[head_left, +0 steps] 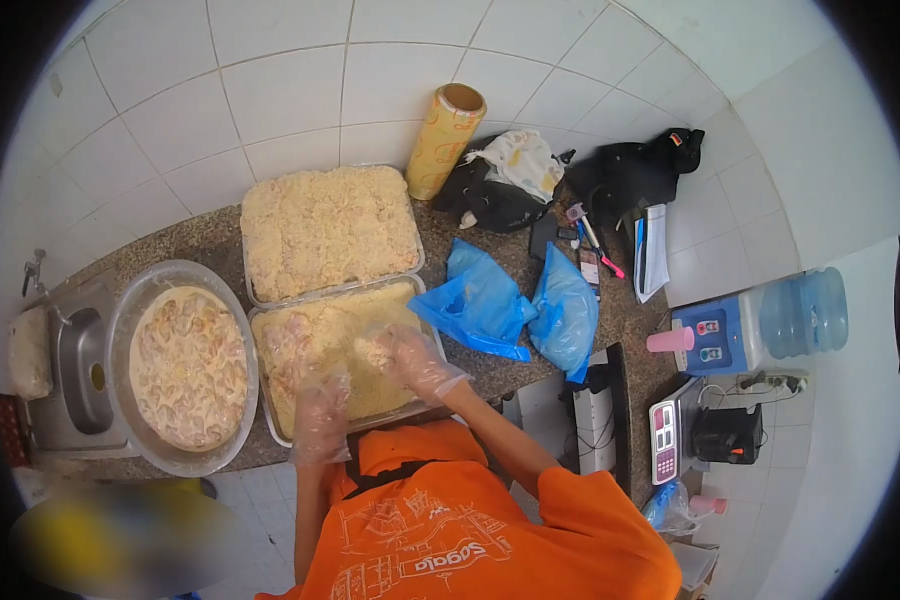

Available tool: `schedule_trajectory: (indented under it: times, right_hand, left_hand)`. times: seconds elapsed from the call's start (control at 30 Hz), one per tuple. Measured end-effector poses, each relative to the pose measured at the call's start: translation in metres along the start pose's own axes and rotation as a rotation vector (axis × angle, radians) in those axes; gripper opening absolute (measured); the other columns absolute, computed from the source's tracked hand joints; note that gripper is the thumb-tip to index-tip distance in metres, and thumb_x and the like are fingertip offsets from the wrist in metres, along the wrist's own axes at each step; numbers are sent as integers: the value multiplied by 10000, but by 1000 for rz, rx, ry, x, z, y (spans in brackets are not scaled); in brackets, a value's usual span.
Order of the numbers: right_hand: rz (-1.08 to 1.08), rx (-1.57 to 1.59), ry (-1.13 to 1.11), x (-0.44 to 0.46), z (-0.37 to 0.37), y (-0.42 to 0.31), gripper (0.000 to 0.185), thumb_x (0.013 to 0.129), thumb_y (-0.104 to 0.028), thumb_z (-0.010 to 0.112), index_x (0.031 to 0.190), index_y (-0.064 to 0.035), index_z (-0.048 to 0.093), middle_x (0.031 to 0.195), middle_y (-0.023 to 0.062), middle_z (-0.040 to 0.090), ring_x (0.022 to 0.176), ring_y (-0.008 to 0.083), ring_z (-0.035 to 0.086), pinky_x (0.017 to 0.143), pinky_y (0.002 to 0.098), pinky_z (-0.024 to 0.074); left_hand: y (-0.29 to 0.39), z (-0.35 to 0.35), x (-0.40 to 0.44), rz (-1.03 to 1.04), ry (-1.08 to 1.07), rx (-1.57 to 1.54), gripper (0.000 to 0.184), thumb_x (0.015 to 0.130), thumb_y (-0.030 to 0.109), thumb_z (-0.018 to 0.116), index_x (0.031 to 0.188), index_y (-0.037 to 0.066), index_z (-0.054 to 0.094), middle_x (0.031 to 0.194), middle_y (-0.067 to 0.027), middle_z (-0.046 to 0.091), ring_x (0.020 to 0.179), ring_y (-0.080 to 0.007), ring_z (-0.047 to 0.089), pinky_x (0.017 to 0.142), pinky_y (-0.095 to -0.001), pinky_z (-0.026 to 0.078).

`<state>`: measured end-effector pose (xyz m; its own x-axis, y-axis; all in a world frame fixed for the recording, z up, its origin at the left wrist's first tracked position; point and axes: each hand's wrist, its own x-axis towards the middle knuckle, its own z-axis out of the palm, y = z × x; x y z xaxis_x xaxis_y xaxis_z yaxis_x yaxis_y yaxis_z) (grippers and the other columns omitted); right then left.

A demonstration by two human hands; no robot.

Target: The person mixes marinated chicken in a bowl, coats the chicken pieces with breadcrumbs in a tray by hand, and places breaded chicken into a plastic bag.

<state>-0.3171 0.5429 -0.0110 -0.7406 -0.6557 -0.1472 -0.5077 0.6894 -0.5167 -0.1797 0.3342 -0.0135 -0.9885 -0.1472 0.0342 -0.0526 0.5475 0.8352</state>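
My left hand (322,412), in a clear plastic glove, is over the near left part of a metal tray (440,402) of pale yellow crumbs (345,385). Its fingers are blurred under the loose plastic, close to pinkish raw pieces (288,340), which look like chicken. Also gloved, my right hand (417,362) reaches into the tray's right side, its fingers curled around a clump of crumbs; whether a piece is inside cannot be seen. Behind stands a second tray (422,262), filled with crumb-coated pieces (330,230).
Left of the trays, a large metal bowl (122,400) holds pieces in creamy batter, beside a sink (82,375). Two blue plastic bags (480,300) lie to the right. A film roll (445,140), black bags (635,170), a scale (665,440) and a water dispenser (720,335) are farther off.
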Motion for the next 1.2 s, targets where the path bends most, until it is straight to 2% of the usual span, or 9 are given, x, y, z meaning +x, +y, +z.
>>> schedule_trajectory:
  times: [0.2, 0.37, 0.47, 0.63, 0.7, 0.8, 0.93, 1.13, 1.2]
  right_hand:
    - [-94, -6, -39, 18, -25, 10, 515, 862, -103, 749, 1370, -81, 666, 1359, 249, 642, 1278, 443, 601, 1109, 498, 487]
    - [-224, -53, -138, 67, -91, 17, 385, 875, -130, 759, 1249, -50, 722, 1300, 222, 688, 1258, 424, 627, 1098, 500, 491]
    - [-189, -147, -146, 108, -137, 25, 333, 863, -122, 760, 1185, -41, 733, 1201, 220, 699, 1190, 425, 648, 1051, 502, 507]
    - [-339, -365, 98, 194, -205, 31, 271, 855, -82, 721, 1123, -45, 731, 1070, 201, 684, 1060, 424, 658, 928, 483, 549]
    - [-465, -433, 258, 217, -215, 33, 267, 844, -66, 709, 1110, -50, 730, 1033, 192, 679, 1011, 421, 659, 889, 492, 556]
    - [-401, -527, 286, 244, -171, 86, 263, 831, -50, 687, 1091, -44, 723, 976, 175, 664, 957, 405, 662, 871, 504, 553]
    - [-297, -404, 293, 228, -99, 129, 322, 892, -81, 682, 1197, 21, 701, 1144, 221, 710, 1113, 411, 675, 970, 485, 552]
    - [-201, -243, 499, 269, -119, 117, 501, 1047, -196, 585, 1475, 63, 559, 1462, 282, 615, 1370, 422, 583, 1188, 461, 435]
    - [-168, -428, 468, 307, -95, 136, 531, 1058, -257, 561, 1485, 60, 552, 1461, 285, 616, 1376, 423, 579, 1207, 458, 413]
  left_hand:
    - [-16, -8, 0, 161, 146, 225, 223, 987, 134, 634, 1100, -46, 702, 951, -254, 661, 965, -421, 642, 915, -517, 497]
    - [-27, -10, 7, 25, -52, 284, 331, 968, 126, 668, 1278, 11, 688, 1308, -269, 638, 1290, -455, 561, 1134, -519, 442]
    - [-16, -6, 8, -89, 3, 190, 271, 987, 164, 627, 1186, -6, 699, 1164, -268, 677, 1188, -448, 610, 1092, -525, 470]
    - [-1, -2, 8, -45, 206, 240, 327, 1010, 187, 614, 1295, 45, 685, 1407, -266, 627, 1323, -445, 561, 1118, -512, 461]
    - [-22, 27, 0, -137, 293, -111, 353, 1019, 198, 612, 1333, 50, 678, 1401, -258, 632, 1321, -440, 564, 1134, -505, 455]
    - [-32, 24, 2, -227, 136, 55, 363, 1023, 200, 617, 1348, 51, 681, 1393, -246, 640, 1324, -425, 568, 1154, -497, 446]
    - [-7, 9, 6, -45, 246, 410, 380, 945, 71, 687, 1310, -33, 666, 1361, -238, 640, 1277, -420, 588, 1112, -494, 478]
    - [10, -1, 10, -247, 102, 294, 341, 957, 160, 675, 1280, 62, 723, 1332, -215, 688, 1222, -399, 637, 1091, -498, 490]
    - [-24, 42, 3, -279, 264, -145, 307, 941, 132, 675, 1234, 62, 729, 1250, -207, 708, 1125, -405, 664, 1008, -506, 522]
